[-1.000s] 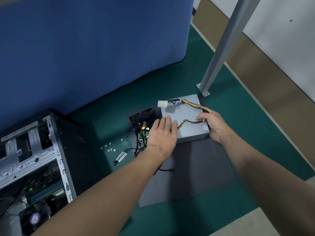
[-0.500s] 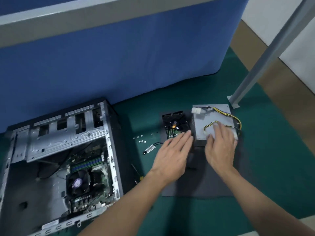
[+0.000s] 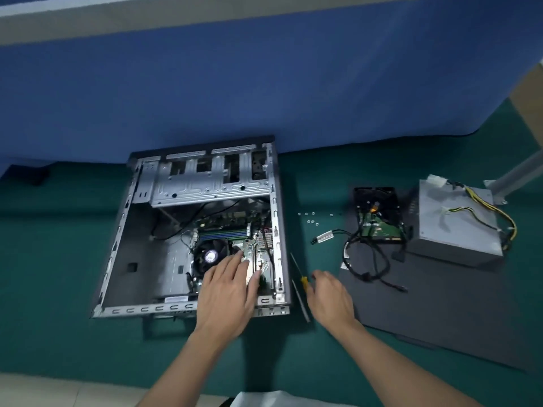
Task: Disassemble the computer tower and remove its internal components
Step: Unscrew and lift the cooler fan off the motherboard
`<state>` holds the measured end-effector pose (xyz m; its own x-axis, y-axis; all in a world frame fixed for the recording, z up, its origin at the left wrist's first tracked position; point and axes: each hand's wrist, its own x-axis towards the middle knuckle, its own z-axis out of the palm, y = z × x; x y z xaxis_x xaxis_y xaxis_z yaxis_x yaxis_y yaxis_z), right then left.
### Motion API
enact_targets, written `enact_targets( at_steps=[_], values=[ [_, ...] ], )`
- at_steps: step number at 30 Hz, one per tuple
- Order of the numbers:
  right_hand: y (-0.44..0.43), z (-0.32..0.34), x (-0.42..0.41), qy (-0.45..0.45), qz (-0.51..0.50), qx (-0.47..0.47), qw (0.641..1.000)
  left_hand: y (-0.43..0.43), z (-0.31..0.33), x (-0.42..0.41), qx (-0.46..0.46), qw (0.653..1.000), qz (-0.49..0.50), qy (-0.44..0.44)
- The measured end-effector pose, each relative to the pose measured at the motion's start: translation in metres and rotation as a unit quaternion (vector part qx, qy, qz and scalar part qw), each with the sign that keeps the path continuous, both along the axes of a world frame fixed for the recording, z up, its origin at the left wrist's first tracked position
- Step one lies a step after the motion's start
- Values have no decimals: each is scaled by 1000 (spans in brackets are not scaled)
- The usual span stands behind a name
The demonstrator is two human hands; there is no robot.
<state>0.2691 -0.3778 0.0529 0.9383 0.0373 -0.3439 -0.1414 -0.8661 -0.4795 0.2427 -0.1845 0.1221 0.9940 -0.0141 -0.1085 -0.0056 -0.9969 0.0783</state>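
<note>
The open computer tower (image 3: 123, 230) lies on its side on the green floor, its motherboard and round CPU fan (image 3: 210, 255) exposed. My left hand (image 3: 227, 292) hovers over the motherboard's lower right corner, fingers spread, holding nothing. My right hand (image 3: 330, 295) is just right of the case, fingers loosely curled beside the yellow-handled screwdriver (image 3: 299, 284); whether it touches the handle is unclear. The removed grey power supply (image 3: 458, 227) and hard drive (image 3: 379, 212) with loose black cables (image 3: 367, 259) rest on the dark side panel (image 3: 440, 312) at the right.
Several small screws (image 3: 313, 217) lie on the floor between case and panel, with a tagged cable (image 3: 324, 237) nearby. A blue partition (image 3: 235, 83) stands behind the case. A grey metal post foot (image 3: 499, 186) is at the far right.
Both hands left the power supply and hard drive and moved left. The left hand is now over the motherboard, the right by the screwdriver. The view swung left onto the tower.
</note>
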Motion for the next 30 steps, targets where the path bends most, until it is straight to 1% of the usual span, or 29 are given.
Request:
enact_targets(
  at_steps=[3,6,8,10,13,16,18,20,22,25,27,30],
  values=[
    [15,-6,2,49,-3,-51,998,4,-2,1,27,998,4,57],
    [20,-10,3,76,-16,-89,993,6,-7,7,4,996,3,93],
    [21,-11,7,99,-24,-81,991,9,-9,9,-27,992,8,120],
    [22,-5,14,106,-62,-35,992,11,-9,9,-48,988,9,144],
    [20,15,24,59,-140,47,987,12,-8,11,-73,982,8,175],
    [24,48,31,-33,-198,108,974,15,-6,14,-104,974,-4,202],
    [31,74,31,-118,-204,135,963,19,-5,17,-125,969,-18,211],
    [42,97,27,-175,-195,160,952,28,-3,20,-158,966,-33,202],
    [54,114,24,-185,-182,179,949,39,-3,24,-177,969,-49,165],
    [71,127,24,-168,-153,182,957,63,-5,35,-157,980,-48,109],
    [82,130,27,-153,-136,180,962,82,-6,43,-151,981,-26,121],
    [97,127,35,-162,-92,161,969,104,-14,49,-134,979,-17,151]
  ],
)
